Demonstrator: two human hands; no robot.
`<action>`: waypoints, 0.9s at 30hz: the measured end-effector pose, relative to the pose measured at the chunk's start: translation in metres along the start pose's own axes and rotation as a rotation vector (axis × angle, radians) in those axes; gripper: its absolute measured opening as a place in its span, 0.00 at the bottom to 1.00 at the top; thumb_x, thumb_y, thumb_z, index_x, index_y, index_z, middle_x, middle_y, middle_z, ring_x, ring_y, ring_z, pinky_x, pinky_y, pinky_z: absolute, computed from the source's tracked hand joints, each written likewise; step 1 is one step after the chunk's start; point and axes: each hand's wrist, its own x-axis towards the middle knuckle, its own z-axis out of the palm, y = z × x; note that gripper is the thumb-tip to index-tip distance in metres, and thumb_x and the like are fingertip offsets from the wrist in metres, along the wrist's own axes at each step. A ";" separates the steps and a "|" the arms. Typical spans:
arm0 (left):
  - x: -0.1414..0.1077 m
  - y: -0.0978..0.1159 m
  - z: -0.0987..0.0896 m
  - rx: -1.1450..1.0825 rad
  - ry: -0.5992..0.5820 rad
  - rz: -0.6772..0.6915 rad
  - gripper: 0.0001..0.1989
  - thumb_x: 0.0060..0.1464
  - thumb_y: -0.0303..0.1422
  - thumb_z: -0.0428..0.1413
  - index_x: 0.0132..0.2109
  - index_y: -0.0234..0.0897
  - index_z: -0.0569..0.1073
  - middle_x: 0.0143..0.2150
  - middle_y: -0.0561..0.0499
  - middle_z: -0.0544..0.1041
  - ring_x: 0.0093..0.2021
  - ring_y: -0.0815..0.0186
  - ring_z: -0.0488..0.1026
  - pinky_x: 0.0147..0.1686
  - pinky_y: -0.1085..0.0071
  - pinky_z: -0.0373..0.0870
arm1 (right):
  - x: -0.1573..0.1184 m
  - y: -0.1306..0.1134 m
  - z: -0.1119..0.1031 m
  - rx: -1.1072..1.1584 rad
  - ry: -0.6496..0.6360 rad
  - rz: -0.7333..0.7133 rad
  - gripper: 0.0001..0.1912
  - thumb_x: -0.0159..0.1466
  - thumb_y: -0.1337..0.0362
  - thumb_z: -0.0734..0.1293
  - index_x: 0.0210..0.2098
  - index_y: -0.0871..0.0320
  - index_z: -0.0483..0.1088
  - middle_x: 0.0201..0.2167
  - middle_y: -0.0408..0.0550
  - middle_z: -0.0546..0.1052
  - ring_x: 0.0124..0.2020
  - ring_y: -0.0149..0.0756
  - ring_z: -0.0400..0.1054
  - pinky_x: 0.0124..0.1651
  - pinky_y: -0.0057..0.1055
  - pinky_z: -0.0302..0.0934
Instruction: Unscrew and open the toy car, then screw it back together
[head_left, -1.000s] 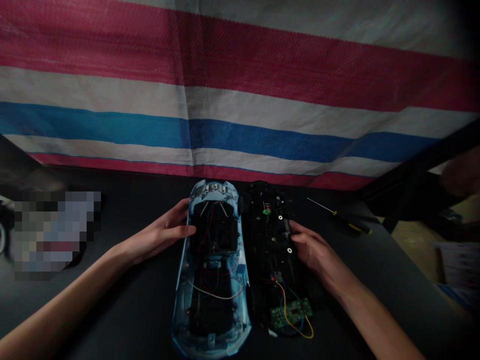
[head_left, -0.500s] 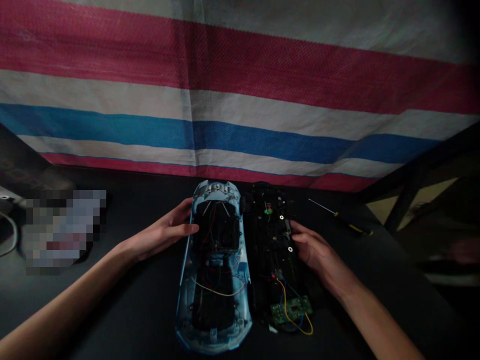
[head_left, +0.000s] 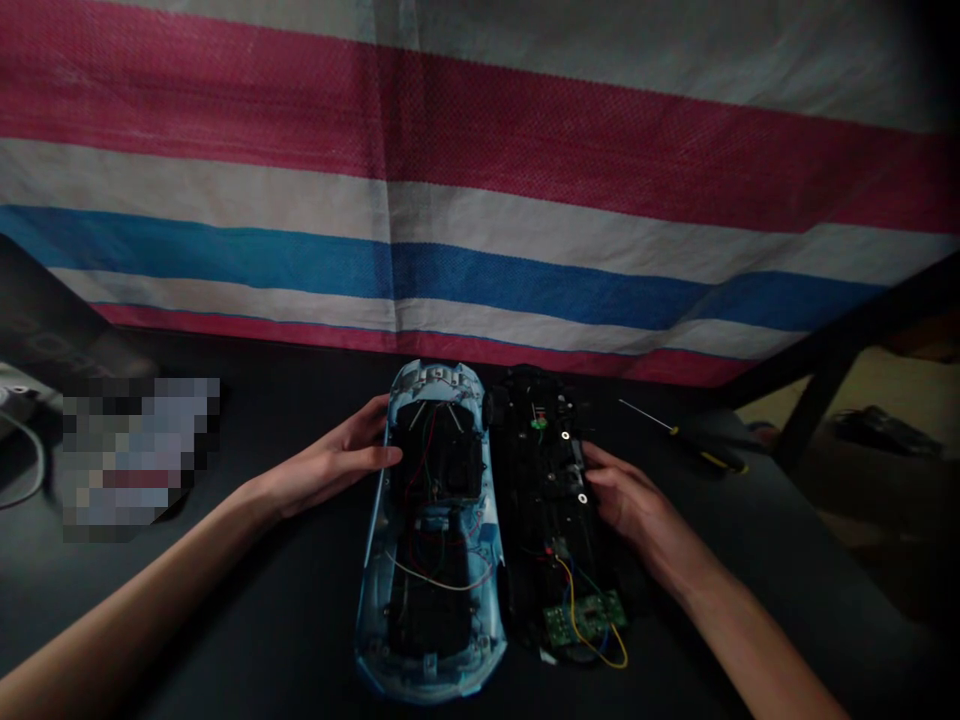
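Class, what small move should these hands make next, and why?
I'd suggest the right hand tuck in the yellow wire: it loops out past the circuit board on the chassis and might snag. The left hand holds the blue car shell.

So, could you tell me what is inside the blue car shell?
Inside the blue car shell are black parts and thin wires; whatever those black parts cover cannot be seen.

Dark lettered object [head_left: 67, 325] and white cable [head_left: 39, 462] further in view, left; dark item [head_left: 885, 432] beyond table [head_left: 262, 620] now visible, right.
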 end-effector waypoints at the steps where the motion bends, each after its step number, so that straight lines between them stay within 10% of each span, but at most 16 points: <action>1: 0.000 0.000 0.000 -0.002 0.000 0.004 0.30 0.61 0.30 0.60 0.67 0.50 0.62 0.69 0.49 0.66 0.67 0.54 0.65 0.67 0.56 0.61 | 0.000 0.000 0.000 -0.002 0.009 -0.001 0.21 0.60 0.62 0.70 0.53 0.50 0.76 0.49 0.46 0.82 0.43 0.42 0.77 0.40 0.34 0.68; 27: -0.001 0.003 0.003 0.033 0.006 -0.015 0.30 0.60 0.32 0.61 0.67 0.49 0.62 0.69 0.47 0.67 0.66 0.50 0.66 0.68 0.52 0.59 | 0.003 0.004 -0.003 -0.011 -0.028 -0.006 0.20 0.59 0.59 0.73 0.52 0.47 0.76 0.51 0.45 0.81 0.46 0.44 0.77 0.44 0.36 0.68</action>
